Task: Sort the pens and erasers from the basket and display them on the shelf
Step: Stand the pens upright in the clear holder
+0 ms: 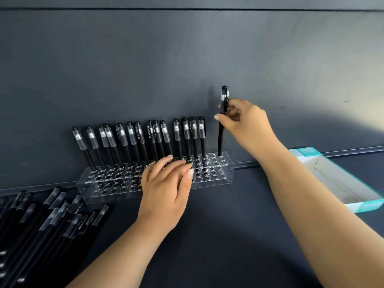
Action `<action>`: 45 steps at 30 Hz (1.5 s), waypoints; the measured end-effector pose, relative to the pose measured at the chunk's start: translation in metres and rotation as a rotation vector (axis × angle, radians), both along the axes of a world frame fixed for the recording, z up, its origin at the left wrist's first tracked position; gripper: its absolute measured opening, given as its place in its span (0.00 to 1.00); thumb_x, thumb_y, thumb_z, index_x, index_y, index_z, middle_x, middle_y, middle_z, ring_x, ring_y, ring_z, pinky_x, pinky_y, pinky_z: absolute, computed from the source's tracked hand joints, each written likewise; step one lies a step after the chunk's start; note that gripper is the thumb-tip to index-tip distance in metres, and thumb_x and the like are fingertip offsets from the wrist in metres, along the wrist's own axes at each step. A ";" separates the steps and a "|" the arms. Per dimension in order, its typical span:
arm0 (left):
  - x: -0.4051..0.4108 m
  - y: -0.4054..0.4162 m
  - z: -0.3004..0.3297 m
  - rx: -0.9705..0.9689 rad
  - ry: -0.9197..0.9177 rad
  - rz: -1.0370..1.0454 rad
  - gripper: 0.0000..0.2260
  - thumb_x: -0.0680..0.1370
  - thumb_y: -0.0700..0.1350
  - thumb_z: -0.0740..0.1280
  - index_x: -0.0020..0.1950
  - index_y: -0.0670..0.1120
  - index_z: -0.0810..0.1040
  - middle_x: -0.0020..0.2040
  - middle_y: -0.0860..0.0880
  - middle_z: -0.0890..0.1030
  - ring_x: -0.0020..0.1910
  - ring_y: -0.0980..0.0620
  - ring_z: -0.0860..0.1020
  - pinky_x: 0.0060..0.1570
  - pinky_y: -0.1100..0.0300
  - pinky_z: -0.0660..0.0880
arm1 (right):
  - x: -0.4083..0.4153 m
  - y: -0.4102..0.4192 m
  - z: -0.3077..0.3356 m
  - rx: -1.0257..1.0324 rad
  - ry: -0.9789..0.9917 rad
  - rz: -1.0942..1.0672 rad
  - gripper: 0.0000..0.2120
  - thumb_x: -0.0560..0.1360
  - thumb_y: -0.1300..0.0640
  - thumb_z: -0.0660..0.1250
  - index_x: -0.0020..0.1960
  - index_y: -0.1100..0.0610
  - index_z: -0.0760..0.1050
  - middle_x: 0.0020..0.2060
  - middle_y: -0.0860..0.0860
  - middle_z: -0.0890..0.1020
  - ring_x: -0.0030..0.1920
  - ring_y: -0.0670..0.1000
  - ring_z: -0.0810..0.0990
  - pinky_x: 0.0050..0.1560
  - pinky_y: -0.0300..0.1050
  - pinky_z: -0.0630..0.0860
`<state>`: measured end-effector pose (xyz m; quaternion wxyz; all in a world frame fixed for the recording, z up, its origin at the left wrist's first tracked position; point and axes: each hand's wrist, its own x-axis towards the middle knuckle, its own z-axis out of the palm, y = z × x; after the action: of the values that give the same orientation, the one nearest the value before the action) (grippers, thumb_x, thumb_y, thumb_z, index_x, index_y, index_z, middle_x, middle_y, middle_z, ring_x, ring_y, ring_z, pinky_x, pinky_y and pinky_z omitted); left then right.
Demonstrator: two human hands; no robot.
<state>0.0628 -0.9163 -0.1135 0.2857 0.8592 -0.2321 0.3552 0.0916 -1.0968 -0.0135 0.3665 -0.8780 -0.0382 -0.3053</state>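
Between the right hand's (242, 119) thumb and curled fingers (220, 117) a black pen (222, 129) stands upright, pinched just below its clear cap, its lower tip in a hole at the far right end of the clear acrylic holder (209, 173); just left of those fingers a row of capped black pens (143, 140) stands in the holder's back holes, leaning slightly left; below and left of them the left hand (166, 183) lies on top of the holder near its middle, its fingers straight, close together and gripping nothing, fingertips touching the tops of the holes at the foot of the row; well to the left of that hand, a loose heap of black pens (47, 221) lies flat on the dark shelf (239, 235); to the right of the right forearm sits a white open box with teal edges (340, 183), against the shelf's back wall; what it holds I cannot tell.
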 end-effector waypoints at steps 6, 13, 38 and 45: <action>0.004 0.001 -0.002 0.029 0.084 0.002 0.32 0.80 0.60 0.42 0.52 0.43 0.82 0.52 0.49 0.82 0.57 0.52 0.75 0.63 0.63 0.55 | 0.008 0.002 -0.014 0.039 -0.021 -0.031 0.13 0.74 0.55 0.66 0.52 0.64 0.75 0.40 0.53 0.80 0.45 0.55 0.78 0.45 0.39 0.69; 0.000 0.001 0.001 0.018 0.122 0.037 0.23 0.78 0.52 0.50 0.51 0.43 0.82 0.52 0.49 0.82 0.56 0.53 0.74 0.60 0.57 0.60 | 0.013 0.009 -0.038 -0.082 0.117 0.037 0.11 0.75 0.54 0.66 0.48 0.62 0.78 0.39 0.50 0.80 0.46 0.52 0.79 0.40 0.33 0.68; -0.076 0.091 0.066 -0.186 0.236 0.016 0.18 0.81 0.49 0.53 0.53 0.41 0.80 0.48 0.53 0.80 0.48 0.57 0.76 0.44 0.79 0.63 | -0.064 0.072 -0.029 -0.067 -0.146 0.199 0.08 0.76 0.56 0.64 0.45 0.59 0.80 0.37 0.49 0.78 0.41 0.49 0.74 0.43 0.36 0.67; -0.101 0.256 0.059 -0.224 0.453 0.283 0.14 0.79 0.54 0.57 0.54 0.49 0.77 0.48 0.55 0.77 0.50 0.57 0.73 0.47 0.64 0.63 | -0.112 0.210 -0.036 -0.343 -0.120 0.454 0.13 0.73 0.52 0.63 0.45 0.61 0.81 0.43 0.53 0.83 0.45 0.52 0.79 0.50 0.37 0.72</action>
<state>-0.0379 -0.6599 -0.0541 0.3710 0.9036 0.0006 0.2143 -0.0207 -0.8868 -0.0497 0.2687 -0.8765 -0.3067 -0.2560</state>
